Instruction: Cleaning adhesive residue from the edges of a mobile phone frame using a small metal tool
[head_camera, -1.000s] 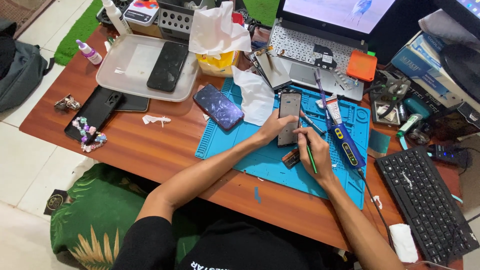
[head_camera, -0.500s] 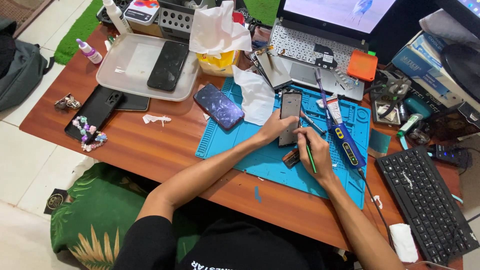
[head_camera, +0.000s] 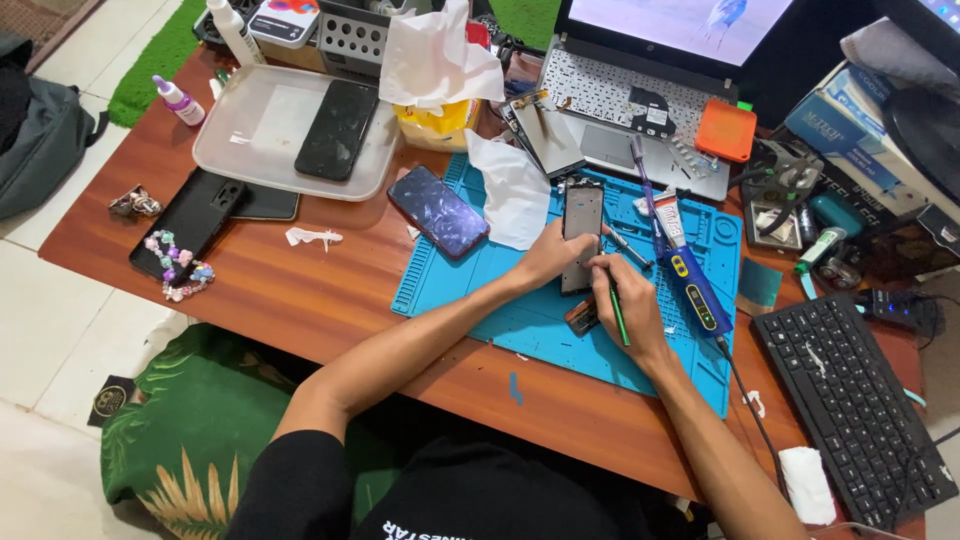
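**Both hands on phone at mat centre**

Left hand (head_camera: 552, 258) gripped the phone (head_camera: 582, 228), fingers wrapped round its lower left edge, pinning it flat on the blue mat (head_camera: 500, 290). Phone lay upright in view, long axis pointing away from the person, near the mat's middle.

Right hand (head_camera: 628, 305) was closed on a green tool (head_camera: 618, 318), pen-style grip. Tip sat at the phone's lower right edge; looked like contact, but the fingers hid the exact spot. The two hands were touching or nearly so beside the phone.

A small dark part (head_camera: 581, 316) lay on the mat just below the phone, next to the right hand.

Around it:
- second phone (head_camera: 438, 211), dark patterned back or screen, lay tilted on the mat's upper left corner
- white tissue (head_camera: 515, 190) was between that phone and the held one
- blue driver (head_camera: 690, 280) and tube (head_camera: 668, 215) lay on the mat right of the hands
- clear tray (head_camera: 250, 130) at the desk's far left held a black phone (head_camera: 337, 128)
- dark case (head_camera: 195, 222) and a bead strap (head_camera: 178, 275) lay on the bare desk (head_camera: 300, 290), well left of the mat
- laptop (head_camera: 640, 100) stood behind the mat, orange box (head_camera: 725, 130) resting on it
- keyboard (head_camera: 850, 400) was at the right edge of the desk
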